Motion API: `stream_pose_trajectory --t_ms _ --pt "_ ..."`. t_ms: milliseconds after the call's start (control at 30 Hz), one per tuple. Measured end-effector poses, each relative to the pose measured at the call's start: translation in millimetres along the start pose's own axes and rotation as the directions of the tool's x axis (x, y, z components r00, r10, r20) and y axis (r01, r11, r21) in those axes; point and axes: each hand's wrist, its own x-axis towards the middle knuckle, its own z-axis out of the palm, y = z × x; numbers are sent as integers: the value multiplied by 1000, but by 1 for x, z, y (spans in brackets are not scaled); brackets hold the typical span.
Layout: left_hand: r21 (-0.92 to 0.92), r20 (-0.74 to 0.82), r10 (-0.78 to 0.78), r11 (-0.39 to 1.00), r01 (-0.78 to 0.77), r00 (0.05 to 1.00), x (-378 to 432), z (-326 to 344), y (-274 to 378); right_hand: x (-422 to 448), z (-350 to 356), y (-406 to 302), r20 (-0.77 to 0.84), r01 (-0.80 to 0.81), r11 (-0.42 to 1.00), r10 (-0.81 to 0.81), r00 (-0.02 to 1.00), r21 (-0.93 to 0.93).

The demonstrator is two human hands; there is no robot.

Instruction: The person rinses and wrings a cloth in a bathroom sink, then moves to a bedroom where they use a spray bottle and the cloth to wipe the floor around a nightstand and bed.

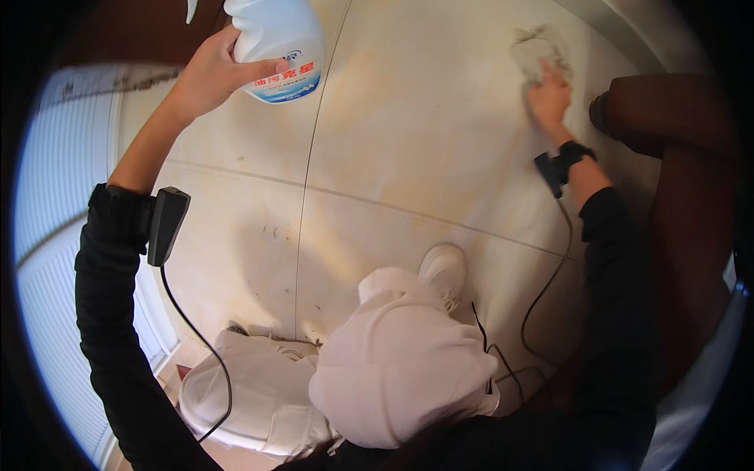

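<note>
My left hand [212, 73] grips a white plastic spray bottle [283, 35] around its body, at the top left of the head view. The bottle bears a printed label with blue at its base; its top is cut off by the picture's rim. At the upper right, my right hand [551, 97] presses a greyish cloth [541, 52] against the pale tiled floor [400, 141]. Motion blurs the cloth and fingers. My fingers lie over the cloth's near part.
A dark brown wooden furniture leg [665, 112] stands right of my right hand. My white shoe [443, 271] rests on the tiles below. Black cables [551, 282] hang from both wrist devices. A white ribbed panel [65, 235] lines the left side. Dark specks [271, 232] dot the floor.
</note>
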Motion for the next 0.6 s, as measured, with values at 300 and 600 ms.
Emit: stream_pose_trajectory --t_ms 300,600 --pt "-138 -66 -67 989 58 996 -47 -85 4 -91 -58 -237 -45 683 453 -815 578 573" --pt "-286 -334 -148 957 50 931 -33 -59 -87 23 -116 -187 609 -159 605 -677 413 780"
